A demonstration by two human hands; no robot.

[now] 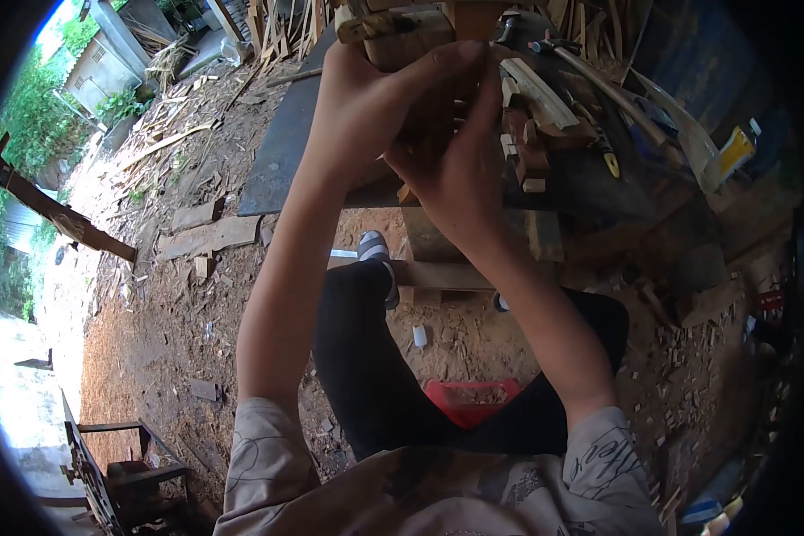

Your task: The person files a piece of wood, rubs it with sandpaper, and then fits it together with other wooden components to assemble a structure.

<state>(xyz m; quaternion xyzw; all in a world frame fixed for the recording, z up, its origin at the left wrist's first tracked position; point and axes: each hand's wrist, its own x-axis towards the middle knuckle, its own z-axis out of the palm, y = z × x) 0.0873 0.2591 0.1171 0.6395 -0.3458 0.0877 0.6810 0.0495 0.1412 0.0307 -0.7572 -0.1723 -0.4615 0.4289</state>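
Both my hands are raised close together over the dark tabletop, near the top of the view. My left hand (362, 107) is closed against a pale wooden block (411, 40), its thumb stretched across toward the right. Just below that thumb, my right hand (460, 170) has its fingers curled upward, with the fingertips near the left thumb. Deep shadow between the palms hides what the right fingers grip. More wood (478, 22) shows above the thumb, cut off by the frame edge.
On the dark tabletop (281, 170), at right, lie shaped wooden pieces (531, 161), a yellow-tipped tool (610, 163) and a long-handled tool (607, 85). A handsaw (688, 134) stands beyond. A red plastic stool (473, 402) shows between my legs. Wood scraps (210, 237) litter the ground.
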